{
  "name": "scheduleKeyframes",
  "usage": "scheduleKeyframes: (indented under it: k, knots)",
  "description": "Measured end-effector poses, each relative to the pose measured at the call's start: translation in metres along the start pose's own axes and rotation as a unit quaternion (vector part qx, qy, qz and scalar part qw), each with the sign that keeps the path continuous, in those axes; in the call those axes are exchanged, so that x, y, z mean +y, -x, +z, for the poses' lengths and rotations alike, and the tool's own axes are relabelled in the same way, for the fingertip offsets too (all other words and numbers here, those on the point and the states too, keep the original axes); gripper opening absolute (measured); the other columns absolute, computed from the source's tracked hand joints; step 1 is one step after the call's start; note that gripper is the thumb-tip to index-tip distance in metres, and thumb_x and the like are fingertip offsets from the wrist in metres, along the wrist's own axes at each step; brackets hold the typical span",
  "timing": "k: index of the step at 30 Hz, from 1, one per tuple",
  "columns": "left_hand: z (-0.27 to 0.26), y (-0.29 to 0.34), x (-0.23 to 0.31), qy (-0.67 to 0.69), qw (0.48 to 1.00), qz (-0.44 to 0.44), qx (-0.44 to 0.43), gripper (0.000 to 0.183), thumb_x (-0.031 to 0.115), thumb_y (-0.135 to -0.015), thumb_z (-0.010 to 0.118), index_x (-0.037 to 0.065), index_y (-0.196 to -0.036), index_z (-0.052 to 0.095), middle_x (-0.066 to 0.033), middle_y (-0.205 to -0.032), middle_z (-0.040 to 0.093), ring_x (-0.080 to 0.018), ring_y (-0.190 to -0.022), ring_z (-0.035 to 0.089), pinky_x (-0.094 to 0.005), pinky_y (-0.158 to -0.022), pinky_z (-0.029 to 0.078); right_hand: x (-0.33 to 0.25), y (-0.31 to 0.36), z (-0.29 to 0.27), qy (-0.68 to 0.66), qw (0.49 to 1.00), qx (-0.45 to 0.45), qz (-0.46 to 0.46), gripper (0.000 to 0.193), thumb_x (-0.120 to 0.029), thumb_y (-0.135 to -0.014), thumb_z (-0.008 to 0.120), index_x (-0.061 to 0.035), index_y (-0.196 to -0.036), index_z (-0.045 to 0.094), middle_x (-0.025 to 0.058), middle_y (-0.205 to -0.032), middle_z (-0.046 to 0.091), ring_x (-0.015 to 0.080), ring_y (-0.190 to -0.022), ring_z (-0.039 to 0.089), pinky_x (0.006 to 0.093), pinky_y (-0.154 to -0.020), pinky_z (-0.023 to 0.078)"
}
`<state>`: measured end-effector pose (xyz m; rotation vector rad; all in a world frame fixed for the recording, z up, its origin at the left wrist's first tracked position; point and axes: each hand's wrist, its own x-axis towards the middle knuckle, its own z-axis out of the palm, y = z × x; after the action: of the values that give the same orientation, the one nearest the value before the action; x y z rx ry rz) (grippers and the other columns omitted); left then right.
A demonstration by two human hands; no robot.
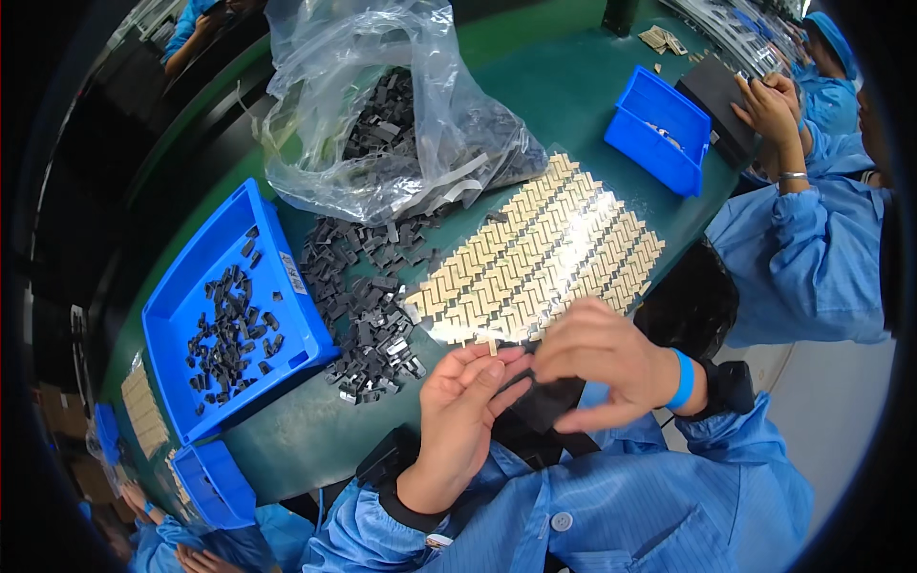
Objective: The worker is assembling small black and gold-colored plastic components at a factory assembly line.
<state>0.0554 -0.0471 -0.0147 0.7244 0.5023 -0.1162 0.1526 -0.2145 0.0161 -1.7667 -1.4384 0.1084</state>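
My left hand [454,411] is palm up at the near edge of the table, its thumb and fingers closed on a small beige strip-like piece [494,346]. Just to its right, my right hand [611,368] hovers with thumb and fingers apart, somewhat blurred; I see nothing in it. Beyond both hands lies a clear sheet covered with rows of beige pieces [535,253] in a zigzag pattern, glare crossing its middle. Left of the sheet, small black plastic parts [373,325] are heaped loose on the table.
A clear plastic bag [411,181] of black parts stands at the back. A large blue tray [167,315] with black parts sits left, a smaller blue bin [215,482] near it. Another blue bin [635,110] lies far right, beside a co-worker's hands [769,110].
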Motion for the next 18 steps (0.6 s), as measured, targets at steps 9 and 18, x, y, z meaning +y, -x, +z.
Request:
scheduleKeyframes:
  k: [9,18]
  knots:
    - [-0.004,-0.004,-0.016,-0.009,0.998,0.059,0.000,0.014,-0.002,-0.085,0.050,0.001,-0.099,0.049,-0.0132,-0.095,0.061,-0.0206,-0.090,0.061,-0.0383,-0.082,0.052,0.025,-0.025,0.027,0.093,0.995,0.005,0.026,0.018,-0.021,-0.073,0.064,-0.0082,-0.084,0.060,0.0024,-0.087,0.055,0.0199,-0.083,0.052,0.0322,-0.075,0.037]
    - [-0.003,-0.006,-0.011,-0.014,0.999,0.034,0.022,0.016,0.000,-0.087,0.050,-0.003,-0.102,0.051,-0.0146,-0.097,0.060,-0.0202,-0.091,0.060,-0.0354,-0.083,0.050,0.026,-0.030,0.024,0.142,0.990,0.007,0.016,0.013,-0.013,-0.073,0.064,-0.0061,-0.083,0.061,0.0039,-0.084,0.059,0.0199,-0.075,0.056,0.0326,-0.072,0.039]
